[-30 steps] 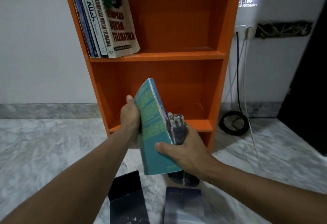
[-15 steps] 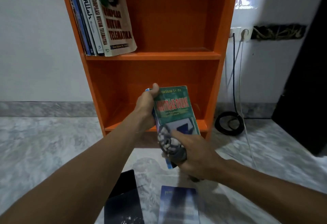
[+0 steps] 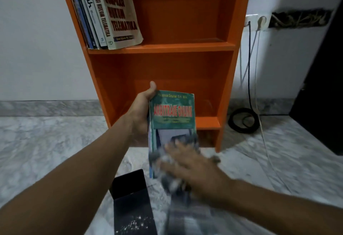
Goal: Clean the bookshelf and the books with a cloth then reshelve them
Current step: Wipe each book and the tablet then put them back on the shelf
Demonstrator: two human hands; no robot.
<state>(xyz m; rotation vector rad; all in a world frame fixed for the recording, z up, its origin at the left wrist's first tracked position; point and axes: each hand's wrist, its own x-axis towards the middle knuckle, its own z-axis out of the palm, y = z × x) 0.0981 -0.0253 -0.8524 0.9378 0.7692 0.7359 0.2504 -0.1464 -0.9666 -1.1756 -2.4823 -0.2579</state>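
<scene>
Your left hand (image 3: 143, 112) gripping green book (image 3: 174, 116) at its 9 o'clock edge, right hand (image 3: 193, 168) over cloth (image 3: 174, 182) at book's 6 o'clock, its grip blurred, cannot tell

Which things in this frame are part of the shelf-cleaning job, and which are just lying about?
Job: green book, held by the left hand; cloth, pressed on its cover by the right hand; orange bookshelf; shelved books; dark books on the floor.
Lying about: coiled black cable; wall socket; white cord.
</scene>
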